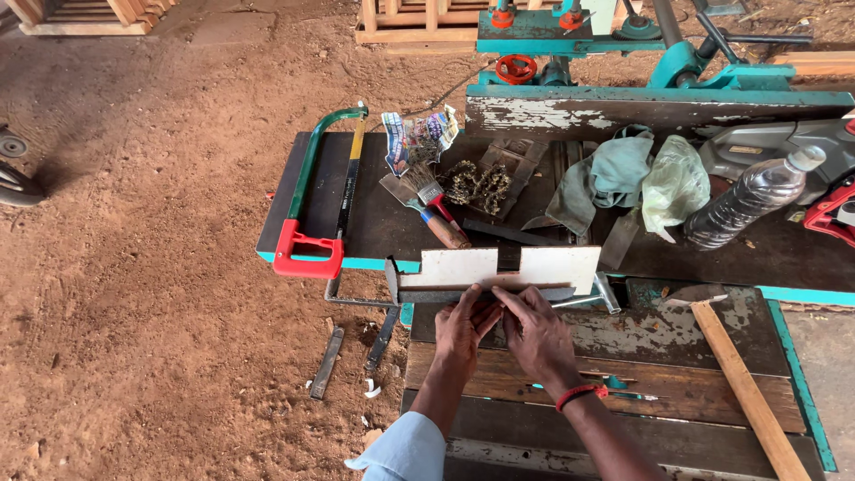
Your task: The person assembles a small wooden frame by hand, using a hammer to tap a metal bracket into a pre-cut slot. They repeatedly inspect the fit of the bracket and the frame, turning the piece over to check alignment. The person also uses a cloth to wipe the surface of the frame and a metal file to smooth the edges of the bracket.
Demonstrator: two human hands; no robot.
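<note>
Down at the bench edge we have both hands on a notched white board [499,267], which stands on its long edge across the near side of the dark worktop [374,223]. Our left hand [460,331] has its fingers curled, the fingertips pinching at the board's lower edge where a grey metal strip [485,293] runs along it. Our right hand [537,331], with a red band [581,395] at the wrist, lies just beside the left one, its fingers stretched forward and pressing on the same strip; whether they close around it we cannot tell. Beyond the board lie a paintbrush [432,207] with a red and wooden handle and a tangle of wire wool [476,184]. A hacksaw [321,191] with a green frame and red grip rests along the worktop's left end. To the right sit a greenish cloth [610,174], a pale plastic bag [674,183] and a clear plastic bottle [753,198] lying on its side. A wooden stick [744,387] slants across the worn planks near our right forearm
</note>
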